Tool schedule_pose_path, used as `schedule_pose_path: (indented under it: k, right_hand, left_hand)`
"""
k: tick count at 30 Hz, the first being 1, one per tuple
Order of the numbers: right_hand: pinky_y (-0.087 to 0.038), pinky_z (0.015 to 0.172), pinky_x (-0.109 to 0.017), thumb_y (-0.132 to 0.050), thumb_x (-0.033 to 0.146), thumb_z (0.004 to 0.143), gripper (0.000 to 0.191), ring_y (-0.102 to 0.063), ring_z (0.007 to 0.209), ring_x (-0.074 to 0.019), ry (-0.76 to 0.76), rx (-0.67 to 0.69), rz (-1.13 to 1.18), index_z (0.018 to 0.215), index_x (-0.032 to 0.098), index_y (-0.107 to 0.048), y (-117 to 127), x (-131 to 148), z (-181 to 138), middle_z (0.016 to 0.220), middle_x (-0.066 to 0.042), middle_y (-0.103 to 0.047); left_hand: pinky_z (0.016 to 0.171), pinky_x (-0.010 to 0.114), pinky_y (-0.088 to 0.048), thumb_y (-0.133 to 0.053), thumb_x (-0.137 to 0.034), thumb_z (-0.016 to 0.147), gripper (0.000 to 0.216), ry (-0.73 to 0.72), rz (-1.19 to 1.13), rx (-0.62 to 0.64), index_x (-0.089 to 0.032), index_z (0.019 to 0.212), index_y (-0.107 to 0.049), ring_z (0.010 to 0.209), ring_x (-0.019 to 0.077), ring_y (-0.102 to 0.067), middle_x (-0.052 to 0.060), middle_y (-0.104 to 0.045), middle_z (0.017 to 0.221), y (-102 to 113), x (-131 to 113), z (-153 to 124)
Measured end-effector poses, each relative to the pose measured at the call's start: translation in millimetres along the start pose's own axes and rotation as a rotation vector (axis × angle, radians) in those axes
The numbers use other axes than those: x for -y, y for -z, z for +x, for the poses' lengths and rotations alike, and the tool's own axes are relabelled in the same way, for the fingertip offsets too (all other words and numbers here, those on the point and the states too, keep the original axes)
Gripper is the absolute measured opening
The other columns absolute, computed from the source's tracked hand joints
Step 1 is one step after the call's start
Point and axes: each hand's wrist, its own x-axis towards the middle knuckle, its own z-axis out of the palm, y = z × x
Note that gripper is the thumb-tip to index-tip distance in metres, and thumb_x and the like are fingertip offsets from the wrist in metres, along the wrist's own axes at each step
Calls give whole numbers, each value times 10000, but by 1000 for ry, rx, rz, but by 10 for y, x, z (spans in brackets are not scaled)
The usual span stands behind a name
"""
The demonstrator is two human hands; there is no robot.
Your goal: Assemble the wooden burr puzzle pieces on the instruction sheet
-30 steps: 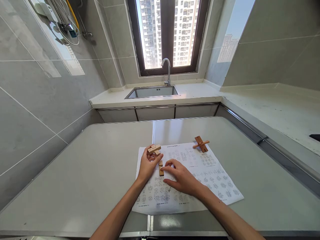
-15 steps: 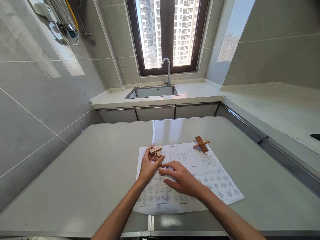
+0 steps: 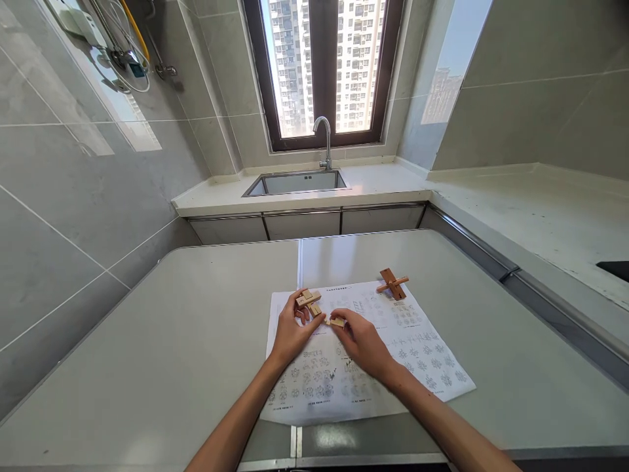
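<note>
Several small notched wooden puzzle pieces (image 3: 308,299) are gripped in my left hand (image 3: 293,326), some sticking out past the thumb and fingers. Close beside it, my right hand (image 3: 360,337) pinches one short wooden puzzle piece (image 3: 337,322) between thumb and fingers. That piece points towards the left thumb; whether it touches the others I cannot tell. Under both hands lies a printed sheet (image 3: 373,387) with rows of small line drawings. Two crossed wooden pieces (image 3: 393,284), a wide dark one and a thin stick, rest at the sheet's upper right edge.
The sheet lies on a pale folding table (image 3: 147,347) with a centre seam and a metal front edge. Beyond it are a counter (image 3: 383,180), a sink (image 3: 295,183) and a tap (image 3: 327,141) below a window. A dark object (image 3: 614,268) sits on the right counter.
My right hand has lifted and moved slightly right and up, from spread fingers at a wooden piece to a pinch on one. My left hand keeps its pieces, slightly turned.
</note>
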Motion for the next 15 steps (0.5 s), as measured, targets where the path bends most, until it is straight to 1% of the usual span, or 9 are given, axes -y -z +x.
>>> schedule_pose_path:
  k: [2,4,7,10,12,15]
  right_hand:
    - [-589,804,-377,-517,287,1045,177,-687,878,-227,-38,-63,33,1190,241,-607,-6,-39,10,1099,-76,-724]
    - [-589,863,-406,-526,304,1043,189,-693,959,-247,-39,-102,41,1199,239,-610,-10,-69,22,1137,-87,-719]
    - [-581,918,-444,-548,307,1036,189,-684,1042,-274,0,-94,26,1192,239,-630,-8,-85,36,1132,-96,-717]
    - [-573,954,-461,-571,305,1028,169,-674,1080,-281,37,-97,14,1155,244,-664,-1,-70,41,1145,-100,-694]
    - [-578,942,-458,-585,302,1023,175,-671,1068,-278,31,-106,23,1168,251,-669,5,-53,37,1149,-98,-674]
    - [-597,869,-439,-589,299,1025,169,-669,986,-262,14,-97,55,1176,255,-649,9,-32,25,1086,-84,-666]
  left_hand:
    - [725,295,-510,-838,-380,789,647,-39,41,24,-244,1360,-564,692,152,-556,2,-665,896,5,-4,-4]
    - [738,301,-507,-829,-355,795,625,-79,71,43,-247,1353,-568,704,157,-556,2,-654,902,7,-4,-11]
    - [762,309,-505,-816,-304,792,602,-127,83,66,-257,1340,-573,729,163,-564,-1,-640,915,3,-12,-32]
    - [769,307,-503,-783,-252,805,567,-155,94,111,-262,1331,-572,732,159,-563,-3,-633,930,-4,-39,-64]
    - [771,305,-502,-749,-218,820,539,-175,112,142,-265,1327,-570,732,155,-554,1,-632,949,-8,-65,-85]
    - [765,303,-506,-714,-193,830,524,-198,128,182,-272,1326,-563,730,151,-541,10,-642,1008,-12,-102,-107]
